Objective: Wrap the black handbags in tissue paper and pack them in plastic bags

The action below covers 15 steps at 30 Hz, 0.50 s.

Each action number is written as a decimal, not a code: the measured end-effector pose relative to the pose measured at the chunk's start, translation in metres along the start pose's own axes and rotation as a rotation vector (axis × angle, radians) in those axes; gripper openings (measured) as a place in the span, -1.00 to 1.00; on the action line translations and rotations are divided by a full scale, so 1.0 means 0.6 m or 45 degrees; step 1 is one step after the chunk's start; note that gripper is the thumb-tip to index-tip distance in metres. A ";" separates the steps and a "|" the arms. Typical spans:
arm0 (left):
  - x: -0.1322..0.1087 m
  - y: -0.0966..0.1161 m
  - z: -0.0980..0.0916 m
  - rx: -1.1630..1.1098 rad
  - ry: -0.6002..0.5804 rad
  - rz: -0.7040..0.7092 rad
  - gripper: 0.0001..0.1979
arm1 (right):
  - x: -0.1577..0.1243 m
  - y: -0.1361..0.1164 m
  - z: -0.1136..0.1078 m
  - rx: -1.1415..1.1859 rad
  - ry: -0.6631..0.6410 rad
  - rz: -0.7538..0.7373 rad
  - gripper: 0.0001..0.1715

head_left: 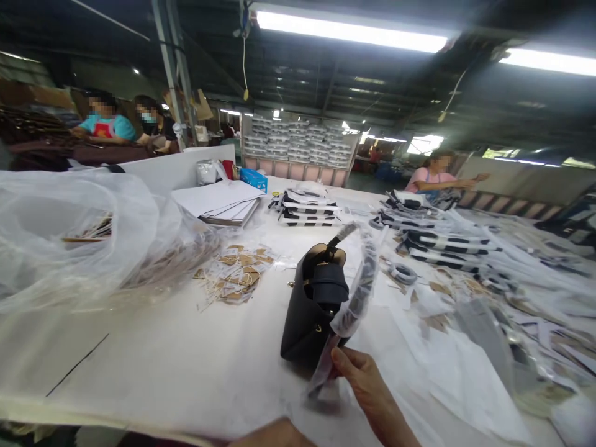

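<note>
A black handbag (pixel 300 326) with gold-coloured fittings stands on the white table, its top open and a tan lining showing. Inside it sits a dark rounded piece (pixel 329 285) with a band across it. The bag's handle (pixel 363 288), wrapped in clear plastic film, arches up on the right side. My right hand (pixel 356 366) pinches the loose lower end of that plastic between thumb and fingers, beside the bag. Of my left hand (pixel 274 434), only a blurred part shows at the bottom edge; its fingers are hidden.
Paper tags with strings (pixel 239 270) lie in a pile left of the bag, beside a large clear plastic bag (pixel 84 230). Flat wrapped black bags (pixel 310 208) are stacked behind, with more (pixel 442 242) at right among plastic sheets. Co-workers sit farther back.
</note>
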<state>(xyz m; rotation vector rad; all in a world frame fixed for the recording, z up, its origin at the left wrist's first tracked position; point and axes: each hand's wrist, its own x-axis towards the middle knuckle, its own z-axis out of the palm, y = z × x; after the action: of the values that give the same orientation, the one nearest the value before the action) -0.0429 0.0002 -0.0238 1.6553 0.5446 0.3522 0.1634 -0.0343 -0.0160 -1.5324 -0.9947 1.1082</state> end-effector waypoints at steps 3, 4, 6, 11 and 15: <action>0.023 0.040 -0.092 0.293 0.318 0.206 -0.75 | -0.015 0.026 -0.001 -0.039 0.028 0.035 -0.31; 0.039 0.056 -0.124 0.536 0.500 0.416 -0.72 | -0.021 0.031 0.002 -0.042 0.036 0.055 -0.33; 0.079 0.085 -0.179 1.025 0.596 0.695 -0.52 | -0.030 0.032 0.009 -0.067 0.056 0.053 -0.39; 0.165 0.116 -0.228 1.685 0.329 0.718 -0.45 | -0.047 0.001 0.029 -0.243 0.076 -0.102 -0.62; 0.175 0.102 -0.225 1.796 0.263 0.716 -0.94 | -0.058 -0.005 0.034 -0.292 0.062 -0.179 -0.61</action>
<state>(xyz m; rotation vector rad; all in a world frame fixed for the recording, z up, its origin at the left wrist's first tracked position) -0.0163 0.1642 0.0496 3.1856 0.4752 0.6148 0.1349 -0.0620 -0.0091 -1.6342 -1.2093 0.8778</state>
